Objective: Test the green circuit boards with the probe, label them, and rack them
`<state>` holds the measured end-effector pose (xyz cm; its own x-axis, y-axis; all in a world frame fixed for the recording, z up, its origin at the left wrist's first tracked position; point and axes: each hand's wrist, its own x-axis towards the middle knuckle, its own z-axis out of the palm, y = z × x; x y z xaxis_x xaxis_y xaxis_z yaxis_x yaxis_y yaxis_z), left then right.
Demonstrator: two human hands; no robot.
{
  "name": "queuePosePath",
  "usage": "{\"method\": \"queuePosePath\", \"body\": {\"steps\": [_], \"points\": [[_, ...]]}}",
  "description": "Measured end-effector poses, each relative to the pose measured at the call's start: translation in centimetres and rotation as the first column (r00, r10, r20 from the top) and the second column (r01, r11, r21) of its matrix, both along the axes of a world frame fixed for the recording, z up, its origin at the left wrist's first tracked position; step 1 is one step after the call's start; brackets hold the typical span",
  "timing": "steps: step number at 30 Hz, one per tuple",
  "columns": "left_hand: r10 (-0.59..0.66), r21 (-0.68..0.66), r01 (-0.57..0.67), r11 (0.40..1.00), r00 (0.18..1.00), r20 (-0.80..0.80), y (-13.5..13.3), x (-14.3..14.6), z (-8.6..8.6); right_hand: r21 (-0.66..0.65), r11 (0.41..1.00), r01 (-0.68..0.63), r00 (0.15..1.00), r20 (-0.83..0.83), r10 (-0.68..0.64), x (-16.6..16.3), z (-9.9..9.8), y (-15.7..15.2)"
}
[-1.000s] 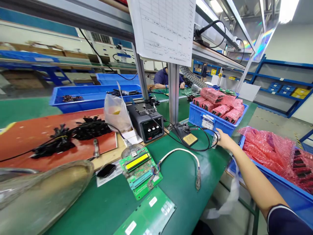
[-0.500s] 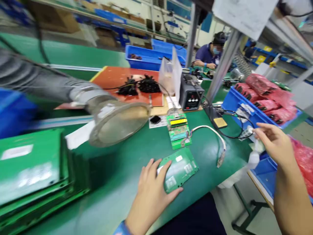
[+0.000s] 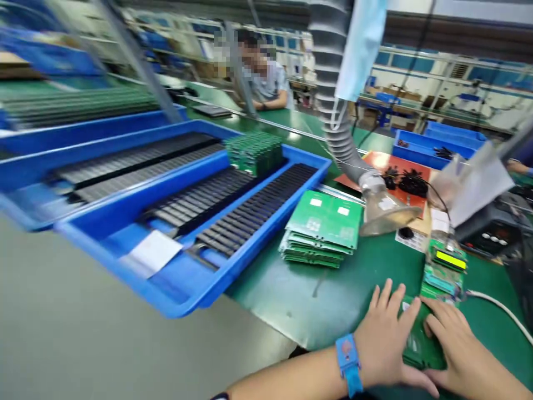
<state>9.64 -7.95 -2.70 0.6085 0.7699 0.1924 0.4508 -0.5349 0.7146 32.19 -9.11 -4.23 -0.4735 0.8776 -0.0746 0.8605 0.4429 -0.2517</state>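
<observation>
A green circuit board [image 3: 420,345] lies flat on the bench near the lower right, partly covered by both hands. My left hand [image 3: 385,339], wearing a blue wrist strap [image 3: 348,361], grips its left side, fingers spread over it and thumb at the near edge. Around the right side of the board curls my right hand [image 3: 453,339]. Just beyond them stands a test board [image 3: 442,283] with a lit yellow display [image 3: 451,260] and a white cable [image 3: 499,305]. A stack of green circuit boards [image 3: 322,228] sits to the left.
Blue trays [image 3: 195,289] with black slotted racks [image 3: 254,214] fill the left side. A grey fume hose [image 3: 337,111] ends in a hood [image 3: 387,211] above the bench. At the back right are a black soldering station [image 3: 495,228] and an orange mat [image 3: 381,161]. Another person [image 3: 266,83] sits opposite.
The view has swung left, bringing the racks into sight. My right hand has left the small white item at the right and come to the board beside my left hand.
</observation>
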Motion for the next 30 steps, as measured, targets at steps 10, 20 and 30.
{"method": "queuePosePath", "body": {"steps": [10,20,30], "points": [[0.282,-0.489,-0.085,0.868,0.895,0.346,-5.2,-8.0,-0.8,0.113,0.992,0.056,0.991,-0.126,-0.042,-0.3,1.8,-0.4],[0.761,-0.764,-0.072,0.641,0.192,0.620,-6.8,-10.1,5.8,0.515,0.827,-0.224,0.935,-0.126,0.332,-20.1,12.8,-1.0],[0.888,-0.532,-0.777,0.337,0.074,0.455,8.8,-32.2,12.1,0.378,0.885,-0.272,0.945,-0.067,0.319,-19.7,17.6,11.3]]}}
